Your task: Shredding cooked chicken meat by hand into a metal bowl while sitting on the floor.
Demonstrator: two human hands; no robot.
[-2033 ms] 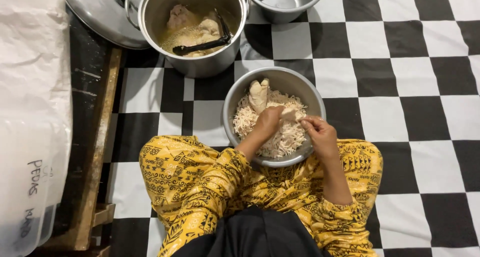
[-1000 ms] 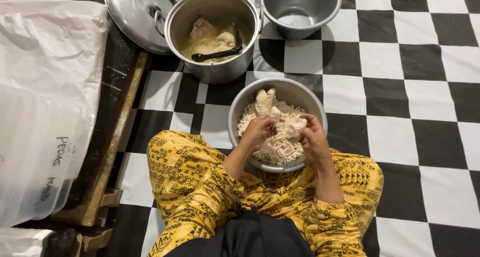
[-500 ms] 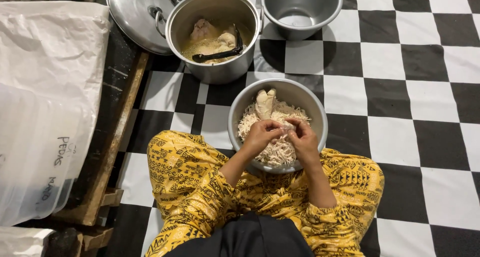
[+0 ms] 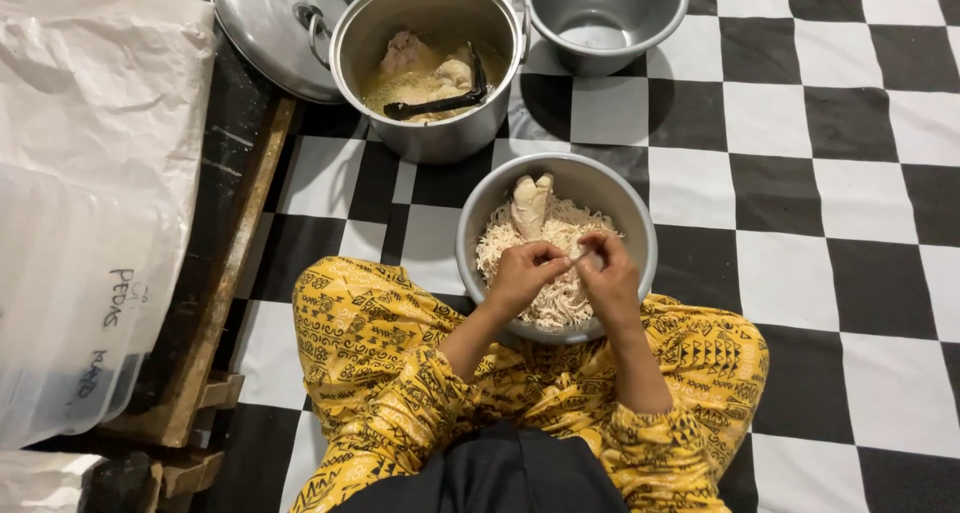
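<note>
Stretching across everything is the black-and-white checkered floor (image 4: 850, 223), with a big white sack (image 4: 90, 173) lying at nine o'clock. At twelve o'clock a lidless steel pot (image 4: 430, 133) is holding broth and chicken pieces, an empty steel bowl (image 4: 605, 18) sitting just beside it. Dead centre, the metal bowl (image 4: 640, 233) is cradling shredded chicken (image 4: 545, 303). Above it, the left hand (image 4: 522, 273) and right hand (image 4: 607, 278) are meeting, each grip pinching one small chicken strip (image 4: 582, 258).
</note>
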